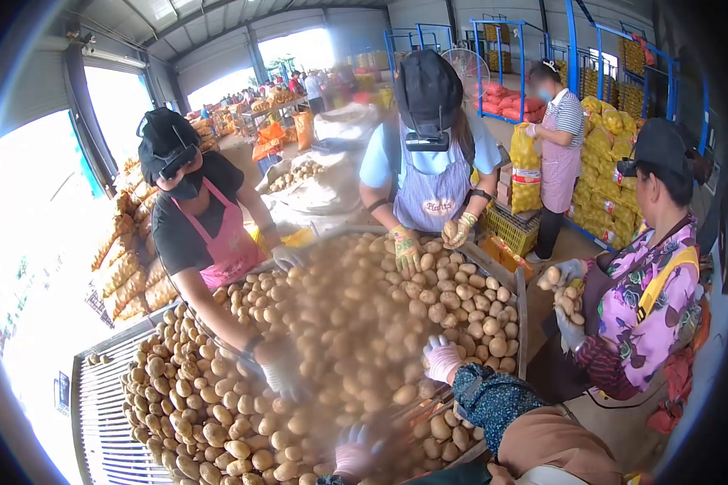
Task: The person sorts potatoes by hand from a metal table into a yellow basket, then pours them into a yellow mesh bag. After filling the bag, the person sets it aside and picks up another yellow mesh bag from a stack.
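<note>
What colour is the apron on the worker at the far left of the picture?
The apron is pink, showing best in the head view, the only one here.

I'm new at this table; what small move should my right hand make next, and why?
Perhaps curl the right hand in its pale lavender glove around an oval tan potato beside it: several lie close, and none shows in its grasp.

The potatoes (214, 434) are tan, the wearer's sleeve (493, 398) dark teal with pale specks, the left-hand worker's apron (225, 234) pink, the stacked mesh sacks (611, 174) yellow.
</note>
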A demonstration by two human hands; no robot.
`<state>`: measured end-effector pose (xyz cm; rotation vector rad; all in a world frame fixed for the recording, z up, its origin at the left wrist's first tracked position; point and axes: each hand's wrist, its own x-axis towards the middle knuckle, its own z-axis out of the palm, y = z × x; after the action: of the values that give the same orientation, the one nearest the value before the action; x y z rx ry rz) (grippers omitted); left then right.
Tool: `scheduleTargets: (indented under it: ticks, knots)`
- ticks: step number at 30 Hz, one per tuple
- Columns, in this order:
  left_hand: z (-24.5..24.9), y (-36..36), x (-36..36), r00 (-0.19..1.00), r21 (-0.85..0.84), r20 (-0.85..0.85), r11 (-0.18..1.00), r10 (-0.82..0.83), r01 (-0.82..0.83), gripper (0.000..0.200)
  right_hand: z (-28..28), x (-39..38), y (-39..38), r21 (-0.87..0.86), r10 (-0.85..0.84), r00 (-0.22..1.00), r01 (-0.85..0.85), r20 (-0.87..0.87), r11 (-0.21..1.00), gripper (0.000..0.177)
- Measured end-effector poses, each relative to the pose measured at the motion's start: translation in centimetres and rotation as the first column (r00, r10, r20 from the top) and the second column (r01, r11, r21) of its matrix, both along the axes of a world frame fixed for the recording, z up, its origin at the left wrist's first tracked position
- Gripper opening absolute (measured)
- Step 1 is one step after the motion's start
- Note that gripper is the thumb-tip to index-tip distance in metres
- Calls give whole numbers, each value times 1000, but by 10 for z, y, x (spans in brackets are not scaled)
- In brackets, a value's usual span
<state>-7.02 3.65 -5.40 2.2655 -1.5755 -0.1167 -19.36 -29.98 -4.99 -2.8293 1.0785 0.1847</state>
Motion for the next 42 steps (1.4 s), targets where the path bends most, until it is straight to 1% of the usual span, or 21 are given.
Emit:
scheduleTargets:
  ticks: [3, 6, 11, 14, 17, 20, 22, 24, 26, 27, 28, 29, 30, 31, 32, 34, 37, 38, 39, 40, 42]
  knots:
    - [1, -1, 0, 1000, -22, 25, 1000, -5, 6, 60, 13, 3, -22, 106, -11, 999, 16, -48, 994, 74]
    - [-3, -2, -1, 1000, -37, 25, 999, -11, 12, 59, 32, 15, -26, 179, 108, 952, -57, -287, 982, 78]
    - [-5, -1, 2, 1000, -62, 14, 998, -4, 5, 60, 39, 16, -10, 206, 195, 924, -131, -329, 970, 77]
    - [-6, 1, 1, 990, -131, 139, 991, 8, 10, 53, 17, 7, -9, 143, 336, 856, -304, -392, 942, 74]
    - [29, -3, 3, 984, 214, -175, 977, 18, 20, 64, 5, 6, -11, 118, 368, 835, -351, -409, 929, 71]
    - [3, -2, 9, 990, 184, -136, 981, -33, 58, 60, 17, 1, 6, 41, 352, 850, -366, -392, 930, 69]
    - [-14, -9, 22, 981, 351, -196, 933, -12, 81, 59, 38, -7, 25, -7, 309, 879, -334, -364, 943, 70]
    - [-20, -5, 25, 989, 366, -145, 927, -22, 74, 56, 61, -16, 40, -42, 230, 913, -258, -336, 965, 73]
    - [-3, -6, 26, 999, 224, 19, 974, -41, 36, 52, 82, -26, 56, 54, 151, 978, -144, -144, 988, 79]
    - [7, -10, 19, 935, 119, -352, 993, 46, -3, 47, 98, -32, 69, 151, 91, 995, -85, -33, 985, 81]
    - [21, -17, 7, 728, 40, -680, 996, 86, -81, 42, 105, -39, 78, 253, 19, 997, -36, 69, 967, 83]
    - [41, -24, -3, 412, -5, -908, 983, 73, -184, 38, 79, -43, 84, 272, 16, 966, -89, 259, 958, 85]
    - [82, -29, -14, -8, -24, -1000, 992, -25, -122, 41, 107, -47, 102, 389, 7, 957, -125, 292, 913, 89]
    - [106, -35, -22, -247, -8, -969, 998, -21, -56, 42, 114, -49, 116, 425, 23, 941, -173, 337, 889, 91]
    - [118, -40, -32, -263, 26, -965, 999, 19, -22, 43, 117, -52, 128, 457, 35, 923, -222, 382, 861, 93]
    - [133, -47, -52, -149, 112, -983, 994, 109, -6, 44, 111, -57, 155, 239, 127, 890, -251, 437, 938, 92]
    - [152, -52, -75, -60, 226, -972, 974, 225, -11, 47, 113, -78, 164, 251, 135, 819, -322, 558, 913, 85]
    - [147, -53, -76, -139, 256, -957, 967, 253, -4, 49, 113, -86, 160, 264, 151, 795, -364, 587, 893, 83]
    - [142, -53, -77, -215, 287, -935, 958, 281, 3, 52, 101, -91, 147, 504, -20, 693, -503, 721, 702, 72]
    - [119, -52, -72, -356, 283, -893, 959, 275, 29, 56, 62, -93, 136, 508, -85, 624, -542, 777, 670, 61]
    - [74, -55, -57, -602, 272, -751, 958, 270, 90, 66, 67, -105, 140, 720, -352, 645, -489, 678, 493, 55]
